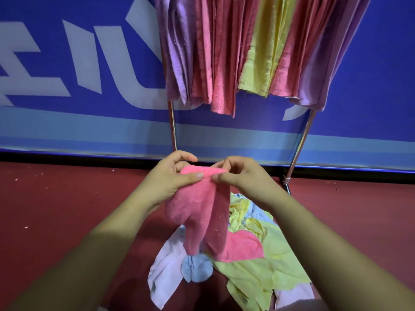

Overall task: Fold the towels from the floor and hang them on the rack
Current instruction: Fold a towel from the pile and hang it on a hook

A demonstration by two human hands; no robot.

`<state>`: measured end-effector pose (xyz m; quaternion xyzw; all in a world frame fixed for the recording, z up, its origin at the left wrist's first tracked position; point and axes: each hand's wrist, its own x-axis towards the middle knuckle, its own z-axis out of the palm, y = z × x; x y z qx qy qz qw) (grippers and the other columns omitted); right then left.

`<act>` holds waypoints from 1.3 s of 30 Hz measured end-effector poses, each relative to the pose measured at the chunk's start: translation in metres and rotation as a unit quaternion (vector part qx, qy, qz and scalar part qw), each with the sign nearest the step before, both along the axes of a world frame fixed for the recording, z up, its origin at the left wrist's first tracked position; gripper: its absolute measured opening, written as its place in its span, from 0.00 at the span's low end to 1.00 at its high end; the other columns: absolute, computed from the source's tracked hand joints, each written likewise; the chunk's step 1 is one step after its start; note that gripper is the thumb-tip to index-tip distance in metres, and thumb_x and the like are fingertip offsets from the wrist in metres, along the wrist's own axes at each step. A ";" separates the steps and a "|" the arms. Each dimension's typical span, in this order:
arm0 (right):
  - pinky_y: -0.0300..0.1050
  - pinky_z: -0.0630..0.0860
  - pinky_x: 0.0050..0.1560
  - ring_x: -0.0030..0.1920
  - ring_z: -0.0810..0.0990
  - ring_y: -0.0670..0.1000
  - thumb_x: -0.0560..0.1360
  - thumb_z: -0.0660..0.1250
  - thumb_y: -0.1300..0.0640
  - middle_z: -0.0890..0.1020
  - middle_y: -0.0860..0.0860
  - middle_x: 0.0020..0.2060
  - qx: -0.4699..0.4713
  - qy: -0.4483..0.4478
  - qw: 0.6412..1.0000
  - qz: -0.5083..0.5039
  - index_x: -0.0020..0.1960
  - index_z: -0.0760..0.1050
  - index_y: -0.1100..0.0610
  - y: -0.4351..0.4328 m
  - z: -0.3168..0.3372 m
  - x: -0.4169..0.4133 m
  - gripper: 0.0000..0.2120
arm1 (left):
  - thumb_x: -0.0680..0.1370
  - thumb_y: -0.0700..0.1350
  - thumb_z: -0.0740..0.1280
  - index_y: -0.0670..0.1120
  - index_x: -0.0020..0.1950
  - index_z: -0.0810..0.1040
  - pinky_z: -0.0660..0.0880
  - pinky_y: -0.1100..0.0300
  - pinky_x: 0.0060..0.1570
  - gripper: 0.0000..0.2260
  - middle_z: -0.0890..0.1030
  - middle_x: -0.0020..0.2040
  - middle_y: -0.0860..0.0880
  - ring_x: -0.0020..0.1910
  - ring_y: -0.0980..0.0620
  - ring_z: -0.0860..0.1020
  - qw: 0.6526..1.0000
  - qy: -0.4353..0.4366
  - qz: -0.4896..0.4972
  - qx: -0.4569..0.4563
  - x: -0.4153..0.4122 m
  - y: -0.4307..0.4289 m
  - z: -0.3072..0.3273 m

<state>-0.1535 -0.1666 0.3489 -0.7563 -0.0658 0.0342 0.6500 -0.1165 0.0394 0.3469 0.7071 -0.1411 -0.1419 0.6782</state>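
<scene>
From the head camera, both arms reach forward over a dark red floor point(67, 209). The left hand point(170, 176) and the right hand point(242, 176) are close together and hold the top edge of a pink towel point(197, 212) between them. Each grip is a pinch, with thumb and curled fingers pressed on the folded edge of the cloth. The two thumbs nearly meet at the middle of that edge. The towel hangs down from the hands in loose folds, clear of the floor.

Below it, a pile of towels point(258, 265) lies crumpled on the floor: yellow, pale blue, white and another pink one, all overlapping.

Behind the hands stands the rack point(301, 140), its two metal legs slanting down to the floor. The hanging towels point(224, 52) on it are packed side by side: lilac on the left, then pink, a yellow one, pink again, and lilac on the far right.

A blue banner point(78, 63) with a lighter blue stripe along its lower part runs along the back. It bears large white letters point(112, 59), but these are cut off by the frame and partly hidden by the towels, so no word can be read.
</scene>
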 end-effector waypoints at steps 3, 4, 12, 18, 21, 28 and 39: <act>0.46 0.69 0.37 0.36 0.76 0.53 0.73 0.73 0.65 0.81 0.56 0.35 0.058 0.004 0.998 -0.025 0.32 0.70 0.54 -0.002 -0.002 0.007 0.16 | 0.75 0.34 0.71 0.44 0.52 0.78 0.74 0.62 0.46 0.09 0.80 0.40 0.50 0.41 0.56 0.77 0.994 -0.064 -0.004 0.088 0.011 0.011 -0.001; 0.45 0.66 0.35 0.33 0.74 0.52 0.73 0.74 0.63 0.79 0.54 0.30 0.058 0.011 0.998 -0.035 0.32 0.70 0.54 -0.003 -0.003 0.009 0.17 | 0.75 0.33 0.70 0.43 0.51 0.79 0.73 0.61 0.48 0.08 0.81 0.42 0.49 0.42 0.56 0.77 0.991 -0.081 -0.005 0.106 0.013 0.014 -0.001; 0.37 0.71 0.35 0.33 0.75 0.45 0.76 0.72 0.59 0.79 0.49 0.33 0.042 0.083 0.994 0.052 0.45 0.80 0.60 0.005 -0.006 0.009 0.05 | 0.75 0.32 0.70 0.43 0.48 0.81 0.75 0.66 0.40 0.08 0.83 0.40 0.52 0.38 0.58 0.79 0.977 -0.154 -0.028 0.145 0.009 0.007 0.002; 0.40 0.67 0.35 0.32 0.72 0.45 0.78 0.69 0.60 0.77 0.49 0.32 0.076 0.014 0.993 -0.092 0.40 0.79 0.54 -0.018 -0.001 0.020 0.09 | 0.71 0.52 0.75 0.50 0.43 0.82 0.75 0.53 0.41 0.08 0.83 0.37 0.52 0.35 0.60 0.75 0.917 -0.167 -0.081 0.353 0.032 0.032 -0.017; 0.41 0.66 0.36 0.30 0.70 0.44 0.80 0.66 0.60 0.75 0.46 0.29 0.049 0.011 0.988 -0.146 0.41 0.77 0.56 -0.033 -0.006 0.022 0.09 | 0.75 0.42 0.74 0.48 0.52 0.84 0.78 0.60 0.50 0.07 0.86 0.47 0.53 0.45 0.59 0.80 0.982 -0.093 -0.011 0.165 0.031 0.029 -0.015; 0.45 0.72 0.37 0.32 0.73 0.48 0.79 0.68 0.60 0.79 0.53 0.35 -0.005 0.030 0.998 -0.048 0.47 0.79 0.59 -0.016 -0.009 0.011 0.04 | 0.77 0.39 0.69 0.45 0.58 0.82 0.79 0.56 0.54 0.10 0.85 0.54 0.44 0.50 0.51 0.82 1.000 -0.016 -0.007 0.000 0.013 -0.007 -0.007; 0.41 0.68 0.32 0.32 0.71 0.52 0.79 0.70 0.58 0.76 0.52 0.30 0.001 0.011 1.000 0.015 0.44 0.78 0.64 0.001 -0.014 0.009 0.09 | 0.66 0.55 0.77 0.46 0.52 0.75 0.77 0.39 0.51 0.21 0.83 0.47 0.40 0.45 0.48 0.79 0.985 -0.069 -0.095 0.128 0.014 -0.009 -0.019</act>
